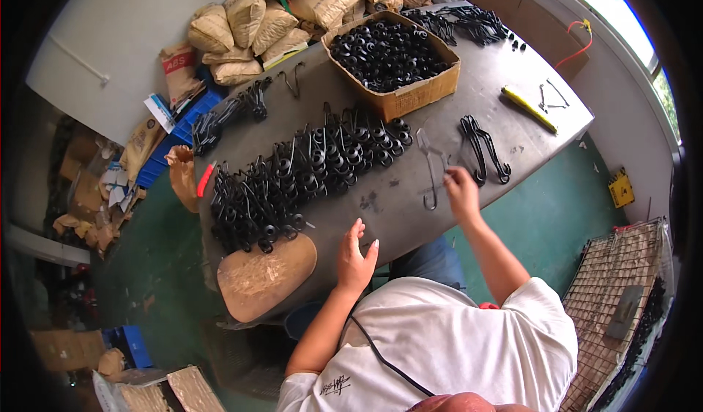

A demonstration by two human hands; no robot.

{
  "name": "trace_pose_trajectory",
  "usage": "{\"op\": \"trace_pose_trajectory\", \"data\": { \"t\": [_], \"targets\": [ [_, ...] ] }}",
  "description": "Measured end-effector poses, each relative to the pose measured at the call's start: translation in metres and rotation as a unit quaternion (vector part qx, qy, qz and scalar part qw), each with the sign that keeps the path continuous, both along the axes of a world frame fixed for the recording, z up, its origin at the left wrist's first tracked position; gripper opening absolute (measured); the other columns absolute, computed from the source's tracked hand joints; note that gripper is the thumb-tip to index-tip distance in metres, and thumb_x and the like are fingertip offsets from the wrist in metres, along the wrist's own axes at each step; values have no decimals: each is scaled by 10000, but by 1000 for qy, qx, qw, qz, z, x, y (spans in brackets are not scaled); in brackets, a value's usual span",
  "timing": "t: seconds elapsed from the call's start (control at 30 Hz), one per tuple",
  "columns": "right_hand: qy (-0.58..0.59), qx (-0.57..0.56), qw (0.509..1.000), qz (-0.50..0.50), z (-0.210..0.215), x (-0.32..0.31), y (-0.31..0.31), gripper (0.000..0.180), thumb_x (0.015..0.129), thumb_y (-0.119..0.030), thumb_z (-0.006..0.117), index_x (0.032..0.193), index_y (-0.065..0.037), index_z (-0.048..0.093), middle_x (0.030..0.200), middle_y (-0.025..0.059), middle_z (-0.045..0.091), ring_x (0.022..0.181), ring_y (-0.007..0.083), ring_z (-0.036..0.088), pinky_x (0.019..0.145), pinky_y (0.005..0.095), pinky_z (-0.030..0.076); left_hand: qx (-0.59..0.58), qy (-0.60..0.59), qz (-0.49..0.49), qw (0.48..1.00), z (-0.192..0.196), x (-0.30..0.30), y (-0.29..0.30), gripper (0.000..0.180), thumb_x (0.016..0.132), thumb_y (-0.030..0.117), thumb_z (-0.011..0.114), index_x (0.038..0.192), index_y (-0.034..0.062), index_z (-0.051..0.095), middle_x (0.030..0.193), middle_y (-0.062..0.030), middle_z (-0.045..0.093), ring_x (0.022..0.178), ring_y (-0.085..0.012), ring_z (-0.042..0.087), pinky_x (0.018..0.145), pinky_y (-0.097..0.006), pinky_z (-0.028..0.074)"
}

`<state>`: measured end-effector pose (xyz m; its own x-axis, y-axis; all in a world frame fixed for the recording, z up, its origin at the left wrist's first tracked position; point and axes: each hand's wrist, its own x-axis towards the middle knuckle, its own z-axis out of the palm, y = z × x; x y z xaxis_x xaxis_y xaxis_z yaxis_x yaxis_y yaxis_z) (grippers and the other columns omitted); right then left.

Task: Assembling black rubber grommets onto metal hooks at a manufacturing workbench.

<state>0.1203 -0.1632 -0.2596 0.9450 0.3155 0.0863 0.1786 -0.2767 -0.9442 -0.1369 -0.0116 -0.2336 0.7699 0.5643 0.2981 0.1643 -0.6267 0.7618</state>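
Head view: grey surface (399, 218) fills the middle, tan sacks (322, 8) heaped past its far edge. Biggest lot on it is a long pile of black hooked wire pieces with round black parts (315, 159), running diagonally across the left half. Open carton (421, 98) sits behind the pile's right end, loaded with small black round parts (384, 57). Tan rounded board (267, 276) at the near left corner, pile's end right by it. Black bundles at the rear: one far right (472, 24) behind the carton, one at the left edge (231, 112). Left hand (356, 264) is over the near edge, fingers spread loosely, thumb apart, holding nothing visible. Right hand (463, 198) is at the right, fingers bunched and partly curled; can't tell if they grip anything. Small group of black hooked pieces (489, 142) lies just beyond that hand. Thin bare wire piece (428, 166) is just left of the right fingertips, hooked end toward the person; contact unclear. Yellow bar (529, 109) farther right, red-handled item (206, 180) at the left edge, few black caps (515, 44) far right.
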Motion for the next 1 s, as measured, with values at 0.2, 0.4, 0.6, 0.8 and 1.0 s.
{"op": "trace_pose_trajectory", "data": {
  "t": [0.2,0.4,0.6,0.8,1.0],
  "targets": [
    [-119,-138,981,67,17,-65,12,265,875,-129,637,1134,-72,628,887,110,639,877,249,603,782,386,468,40,3,-31,999,-5,-6,-2,624,828,111,710,1392,53,449,1217,-161,589,1091,-325,578,967,-409,457],
    [-370,-166,912,61,30,12,64,283,842,-106,618,1122,-142,638,1016,90,605,993,297,571,830,438,448,115,24,-72,990,0,2,-4,597,829,162,714,1386,154,501,1326,-143,509,1194,-342,511,1012,-431,431],
    [-462,-272,811,236,14,127,131,510,797,-23,557,1262,-223,622,1145,117,561,1128,319,547,904,395,482,176,50,-119,976,-8,27,-3,592,837,235,706,1393,190,509,1415,-158,445,1277,-361,441,1069,-455,375],
    [-364,-374,790,321,23,136,139,408,802,-78,550,1186,-181,640,1146,158,543,1154,331,539,927,402,479,231,83,-142,959,-11,49,-10,565,851,343,689,1373,196,529,1441,-168,423,1281,-355,435,1089,-457,346],
    [-374,-291,865,165,-13,130,91,177,827,-135,589,969,-30,599,1055,199,537,917,396,552,838,465,489,216,73,-86,970,-21,40,-9,456,851,309,689,1239,84,603,1285,-137,531,1086,-315,548,945,-433,458]
  ]
}}
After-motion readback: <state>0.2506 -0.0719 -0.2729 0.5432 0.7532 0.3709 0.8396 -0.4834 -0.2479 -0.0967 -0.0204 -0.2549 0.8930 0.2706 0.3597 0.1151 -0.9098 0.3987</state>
